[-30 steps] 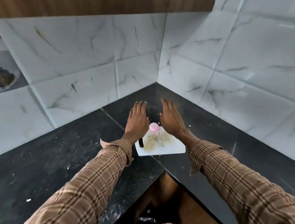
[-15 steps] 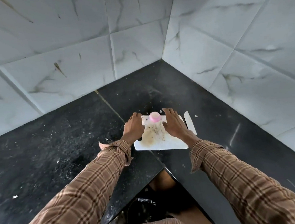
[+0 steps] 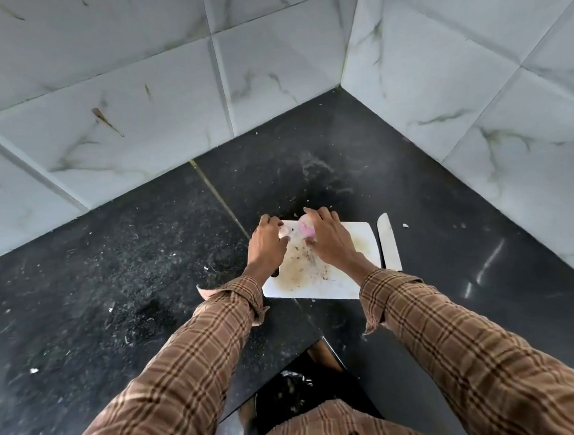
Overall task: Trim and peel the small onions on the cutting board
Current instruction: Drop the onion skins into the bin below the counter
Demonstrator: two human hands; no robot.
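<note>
A stained white cutting board [image 3: 335, 278] lies on the black counter near the corner. At its far edge sits a peeled pink onion [image 3: 305, 230]; my right hand [image 3: 330, 243] covers it from the right, with fingers over the top and thumb below, gripping it. Just left of it is a smaller pale onion [image 3: 284, 232], pinched between the curled fingers and thumb of my left hand [image 3: 267, 246]. A white-bladed knife [image 3: 389, 243] lies on the counter along the board's right side, untouched.
Marble-tiled walls meet in a corner behind the board. The black counter [image 3: 129, 281] is speckled with peel scraps and dust. Its notched front edge [image 3: 303, 350] lies between my sleeves.
My hands were flat beside the pink onion; now both have closed in at the board's far edge, the right round the pink onion, the left on the pale one. The view tilted down.
</note>
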